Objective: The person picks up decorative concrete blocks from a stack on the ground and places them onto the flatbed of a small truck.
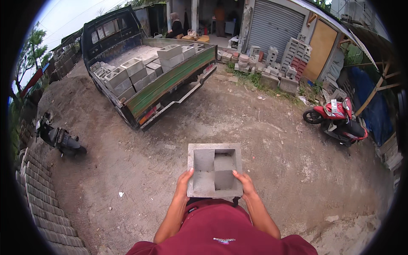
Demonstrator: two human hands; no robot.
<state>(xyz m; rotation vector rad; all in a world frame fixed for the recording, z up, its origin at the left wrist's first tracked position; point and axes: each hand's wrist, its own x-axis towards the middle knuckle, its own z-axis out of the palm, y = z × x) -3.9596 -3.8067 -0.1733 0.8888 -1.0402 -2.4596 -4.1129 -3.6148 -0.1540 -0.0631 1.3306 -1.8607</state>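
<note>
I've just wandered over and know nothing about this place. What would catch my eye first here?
First, the hollow grey block at lower centre, held between the person's left hand and right hand, in front of a dark red shirt. Next, at upper left, the truck with its worn green tailgate and more blocks in its bed. Then the red motorbike parked at the right.

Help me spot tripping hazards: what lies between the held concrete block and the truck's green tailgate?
From the concrete block to the green tailgate, the head view shows dirt ground, then a pale rear bar.
</note>
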